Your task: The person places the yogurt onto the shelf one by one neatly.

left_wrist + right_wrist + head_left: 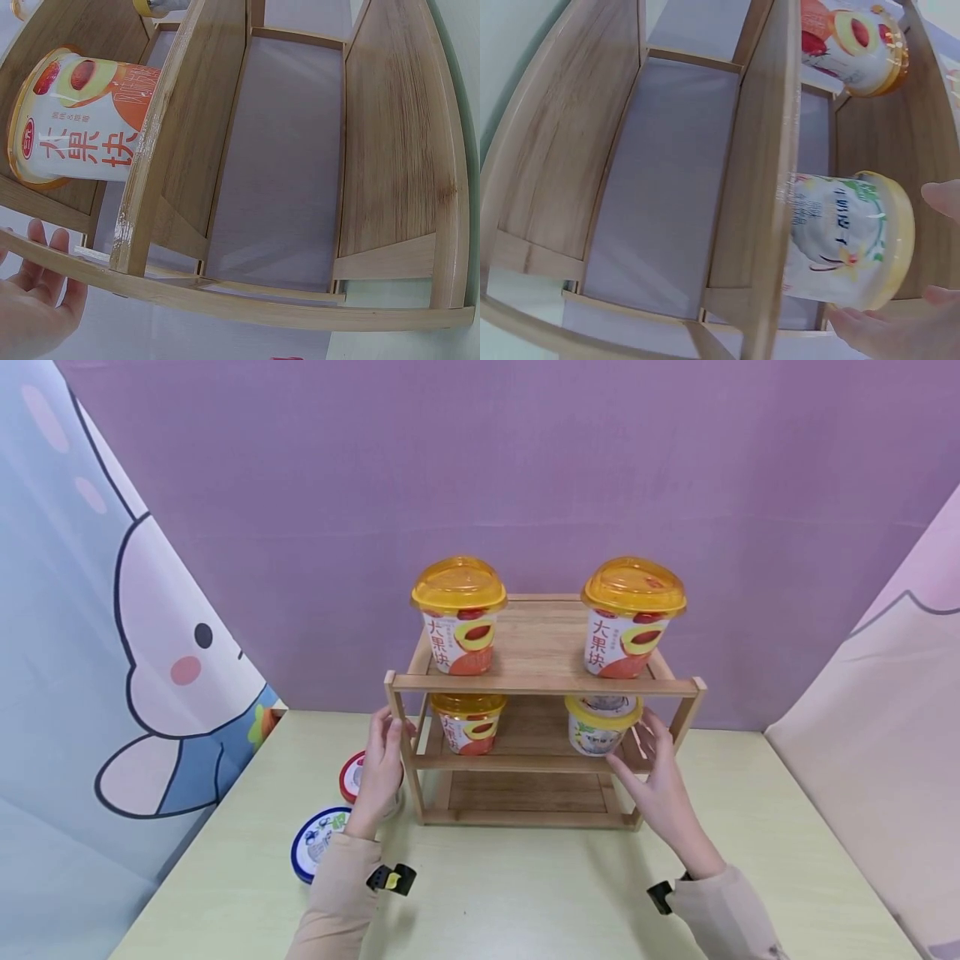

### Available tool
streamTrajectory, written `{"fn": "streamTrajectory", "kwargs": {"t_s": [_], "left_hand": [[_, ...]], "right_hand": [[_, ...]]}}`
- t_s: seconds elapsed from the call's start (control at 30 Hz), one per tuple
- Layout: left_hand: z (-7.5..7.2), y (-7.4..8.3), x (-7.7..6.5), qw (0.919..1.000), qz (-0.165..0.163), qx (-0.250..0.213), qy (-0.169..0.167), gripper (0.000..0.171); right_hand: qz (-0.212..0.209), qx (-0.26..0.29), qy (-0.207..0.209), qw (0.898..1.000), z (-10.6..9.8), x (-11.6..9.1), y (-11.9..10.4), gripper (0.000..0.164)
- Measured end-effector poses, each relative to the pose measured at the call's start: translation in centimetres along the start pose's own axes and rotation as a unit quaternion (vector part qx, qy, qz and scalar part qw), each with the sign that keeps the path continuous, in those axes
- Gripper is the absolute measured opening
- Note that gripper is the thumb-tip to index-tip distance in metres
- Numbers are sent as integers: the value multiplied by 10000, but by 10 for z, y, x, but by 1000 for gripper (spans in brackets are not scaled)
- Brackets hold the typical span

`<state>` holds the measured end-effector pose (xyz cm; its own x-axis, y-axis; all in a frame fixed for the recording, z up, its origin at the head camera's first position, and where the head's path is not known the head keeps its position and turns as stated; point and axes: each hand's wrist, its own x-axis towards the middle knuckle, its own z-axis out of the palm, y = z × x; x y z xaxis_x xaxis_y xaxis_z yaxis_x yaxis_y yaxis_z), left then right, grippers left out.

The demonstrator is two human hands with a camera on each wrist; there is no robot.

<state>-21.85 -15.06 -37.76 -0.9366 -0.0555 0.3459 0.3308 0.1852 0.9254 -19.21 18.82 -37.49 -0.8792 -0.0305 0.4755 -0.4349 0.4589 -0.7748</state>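
A wooden rack (540,682) with three tiers stands in the middle of the table. My left hand (382,768) is at its left front post, with fingers (52,255) reaching round behind the post. On the middle tier, at the right, sits a pale-yellow-lidded yogurt cup (596,737), upright. Around the right side of this cup is my right hand (654,781), thumb and fingers spread. In the right wrist view a gap shows between one fingertip and the lid, while another finger (859,326) lies close to the rim.
Orange-domed fruit cups stand on the top tier at left (461,627) and right (626,631), and another (471,727) on the middle tier at left. Beside the left arm are a blue-rimmed tub (315,843) and a red-lidded tub (349,777). A purple cloth (480,468) hangs behind.
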Motion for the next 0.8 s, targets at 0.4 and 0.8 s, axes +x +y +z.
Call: {"fn": "streamTrajectory", "kwargs": {"t_s": [0.4,0.8], "left_hand": [[0,-1,0,10000,45,-24,-8,38],[0,0,0,10000,-40,-10,0,39]], "right_hand": [[-737,-547,837,9923,-24,-16,-9,46],[-710,1015,1341,9832,-51,-10,4,26]]}}
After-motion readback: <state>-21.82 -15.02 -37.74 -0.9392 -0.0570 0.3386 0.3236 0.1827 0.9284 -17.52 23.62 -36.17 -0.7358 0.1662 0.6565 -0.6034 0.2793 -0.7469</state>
